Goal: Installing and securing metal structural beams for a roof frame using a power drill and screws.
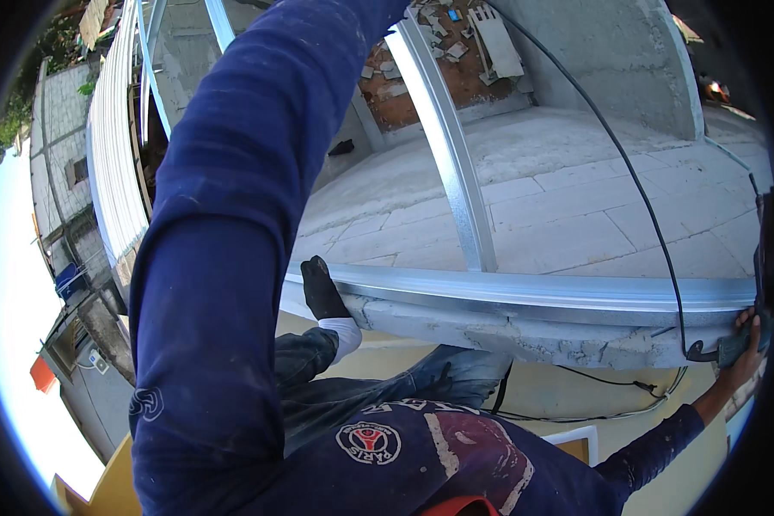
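My left arm, in a dark blue sleeve [219, 224], reaches up across the view; its hand lies beyond the top edge. At the far right, my right hand [748, 344] is closed around the dark greenish handle of a corded power tool [731, 347]. The tool's body is dark and partly lost at the rim, so its exact kind does not show. Its black cord [641, 185] rises from the handle toward the top. Beside the tool runs a shiny metal channel [525, 292], lying along a rough concrete ledge. A metal stud [447, 146] stands up from this channel.
My foot in a dark and white sock [322, 292] rests on the ledge at the channel. Beyond lie pale floor slabs [568, 232], a grey concrete wall [602, 60] and broken pieces on brown ground [439, 43]. Cables [593, 418] hang below the ledge; corrugated roofing [116, 129] is at left.
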### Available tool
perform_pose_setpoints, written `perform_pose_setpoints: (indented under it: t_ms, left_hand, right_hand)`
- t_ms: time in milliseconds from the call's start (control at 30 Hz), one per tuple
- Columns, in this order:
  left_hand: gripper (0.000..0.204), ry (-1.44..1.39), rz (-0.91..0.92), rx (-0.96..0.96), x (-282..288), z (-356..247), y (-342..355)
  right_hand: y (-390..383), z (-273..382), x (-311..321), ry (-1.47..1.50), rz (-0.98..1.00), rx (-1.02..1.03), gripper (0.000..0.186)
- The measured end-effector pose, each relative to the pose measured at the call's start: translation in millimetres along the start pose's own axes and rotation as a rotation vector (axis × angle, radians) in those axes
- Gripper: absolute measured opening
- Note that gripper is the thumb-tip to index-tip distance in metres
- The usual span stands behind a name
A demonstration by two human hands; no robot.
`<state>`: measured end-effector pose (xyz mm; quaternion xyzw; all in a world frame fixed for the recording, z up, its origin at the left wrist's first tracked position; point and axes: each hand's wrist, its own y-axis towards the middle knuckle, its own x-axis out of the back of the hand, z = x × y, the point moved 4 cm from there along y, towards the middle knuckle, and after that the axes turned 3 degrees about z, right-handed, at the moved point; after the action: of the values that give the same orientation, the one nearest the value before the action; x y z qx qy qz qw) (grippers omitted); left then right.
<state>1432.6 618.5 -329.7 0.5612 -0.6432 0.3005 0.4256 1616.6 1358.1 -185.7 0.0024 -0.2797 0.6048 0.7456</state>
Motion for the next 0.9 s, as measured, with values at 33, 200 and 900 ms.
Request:
perform_pose_setpoints:
  t_ms: [33,200,900]
  left_hand:
    - [0.089,0.024,-0.062,-0.006,1.6,-1.5,-12.2]
    - [0.086,0.242,-0.573,0.171,15.4,64.8,-108.8]
    - [0.070,0.365,-0.174,0.313,-3.3,162.8,-159.8]
  right_hand:
    - [2.4,-5.5,5.2,0.015,-0.028,0.033,0.029]
    - [11.3,-12.0,6.4,0.096,-0.041,0.079,0.034]
    - [63.2,13.4,45.3,0.093,0.170,-0.076,0.041]
